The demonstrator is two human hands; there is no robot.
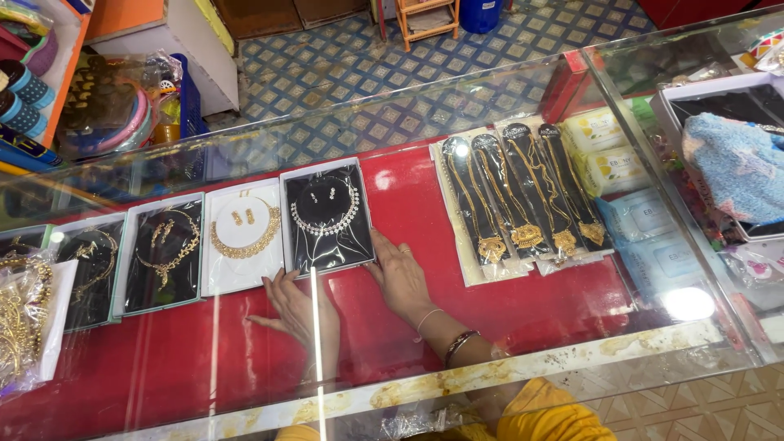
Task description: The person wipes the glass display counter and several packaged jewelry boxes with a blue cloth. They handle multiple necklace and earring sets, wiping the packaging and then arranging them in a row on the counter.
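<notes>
- The black box with a silver necklace (327,216) is set on the red shelf (457,286), under the glass top (523,90).
- Its near edge is touched by the flat, spread right hand (399,278).
- The left hand (298,306) is laid open by the white box with a gold necklace (242,235).
- Carded gold chains (523,200) are ranged well apart to the right.
- Details are blurred by glare.

Head view, steeply down through glass counter (490,98)

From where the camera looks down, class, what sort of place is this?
Probably a small jewellery shop: boxed necklace-and-earring sets and carded gold chains lie on a red shelf inside a glass display counter, both hands beside the boxes.
</notes>
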